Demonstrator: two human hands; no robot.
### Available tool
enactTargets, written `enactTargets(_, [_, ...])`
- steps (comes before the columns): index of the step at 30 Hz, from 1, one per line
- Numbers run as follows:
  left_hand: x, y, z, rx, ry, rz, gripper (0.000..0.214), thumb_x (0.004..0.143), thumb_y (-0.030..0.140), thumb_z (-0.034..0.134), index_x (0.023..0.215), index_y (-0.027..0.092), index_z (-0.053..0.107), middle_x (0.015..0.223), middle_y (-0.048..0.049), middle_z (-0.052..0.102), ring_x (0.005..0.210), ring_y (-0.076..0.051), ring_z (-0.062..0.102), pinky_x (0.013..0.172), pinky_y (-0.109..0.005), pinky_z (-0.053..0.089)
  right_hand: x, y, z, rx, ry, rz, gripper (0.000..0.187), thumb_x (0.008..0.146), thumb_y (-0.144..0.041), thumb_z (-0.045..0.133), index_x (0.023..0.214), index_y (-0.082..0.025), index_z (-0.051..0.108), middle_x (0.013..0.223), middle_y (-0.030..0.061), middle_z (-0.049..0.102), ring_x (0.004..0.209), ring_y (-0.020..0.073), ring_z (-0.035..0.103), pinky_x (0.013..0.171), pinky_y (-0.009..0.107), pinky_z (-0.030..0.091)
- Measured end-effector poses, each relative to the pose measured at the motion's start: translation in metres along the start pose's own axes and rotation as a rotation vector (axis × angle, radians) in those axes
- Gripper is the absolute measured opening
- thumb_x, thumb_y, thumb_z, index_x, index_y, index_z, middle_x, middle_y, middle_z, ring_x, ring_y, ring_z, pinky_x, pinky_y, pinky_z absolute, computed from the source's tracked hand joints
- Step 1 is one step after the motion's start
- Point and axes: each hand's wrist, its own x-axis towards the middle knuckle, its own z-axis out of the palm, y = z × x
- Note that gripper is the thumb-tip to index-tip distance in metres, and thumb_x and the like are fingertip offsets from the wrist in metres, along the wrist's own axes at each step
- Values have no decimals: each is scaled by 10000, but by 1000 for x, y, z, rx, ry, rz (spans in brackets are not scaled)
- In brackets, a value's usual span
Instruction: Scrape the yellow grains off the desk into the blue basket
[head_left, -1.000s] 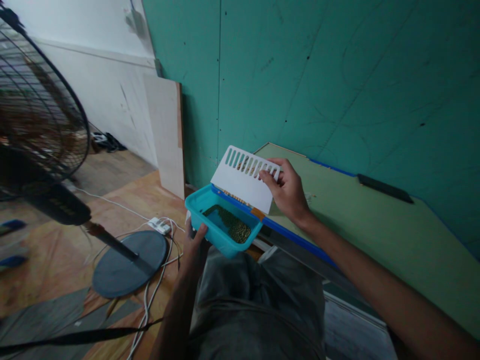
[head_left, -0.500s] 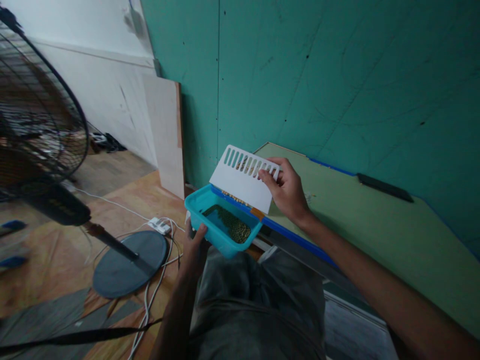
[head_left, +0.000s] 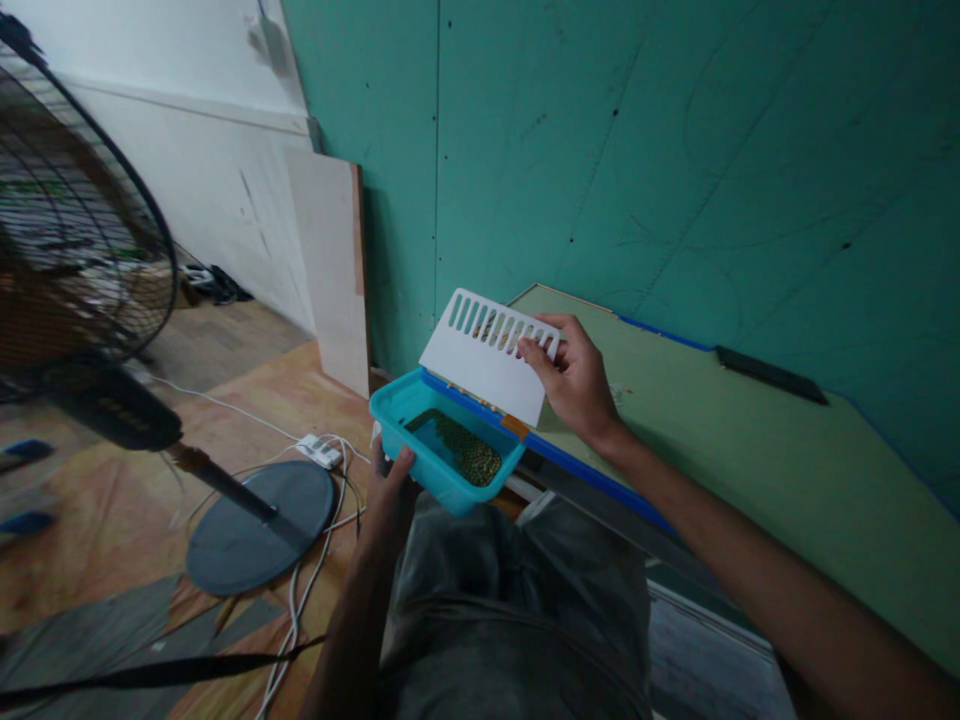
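Note:
My left hand (head_left: pixel 390 490) grips the near side of a teal plastic tub (head_left: pixel 420 465) from below, holding it just under the edge of the green table (head_left: pixel 750 450). Small green and yellowish beans (head_left: pixel 463 450) lie in the tub's bottom. My right hand (head_left: pixel 574 380) pinches the upper right corner of a white slotted plastic card (head_left: pixel 484 365). The card stands tilted on the table's blue edge, right above the tub, with a few beans along its lower edge.
A standing fan (head_left: pixel 82 270) with a round base (head_left: pixel 255 525) is at the left on the wooden floor, beside a power strip (head_left: pixel 319 450) and white cables. A board (head_left: pixel 334 265) leans against the teal wall. A dark flat bar (head_left: pixel 772 375) lies at the table's back.

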Motion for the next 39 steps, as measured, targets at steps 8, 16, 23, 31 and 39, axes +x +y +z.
enactTargets(8, [0,-1,1,13,11,11,735,740,489,947,1391,361,629,1197,-43,753,1021,-268,769,829,-381,657,0,0,0,2,-6,5,424,952,-572,721,1225,-262,626,990,53,799,822,211,769,641,307,598])
enactTargets(16, [0,-1,0,27,13,17,622,790,466,918,1337,359,642,1228,-33,738,1010,-249,768,879,-406,640,-1,-3,0,23,-28,-5,415,956,-550,734,1227,-256,624,971,44,795,806,202,764,642,297,587])
enactTargets(23, [0,0,-1,15,-2,-2,646,781,460,929,1344,358,629,1181,-20,742,939,-231,771,834,-384,641,-1,-1,0,-7,2,10,412,959,-562,719,1228,-267,620,977,48,796,831,217,772,659,316,604])
enactTargets(31, [0,0,-1,15,2,-2,658,788,471,928,1353,344,617,1235,-42,726,1018,-243,758,864,-372,646,-1,-3,0,-8,-7,1,386,968,-531,715,1227,-258,627,1003,55,807,821,206,770,669,312,601])
enactTargets(39, [-1,2,-1,23,-8,-15,579,822,449,907,1314,341,621,1183,-18,723,983,-217,751,831,-337,634,-2,-4,0,-6,-5,3,385,966,-527,720,1224,-257,625,1006,53,811,834,208,774,677,318,605])
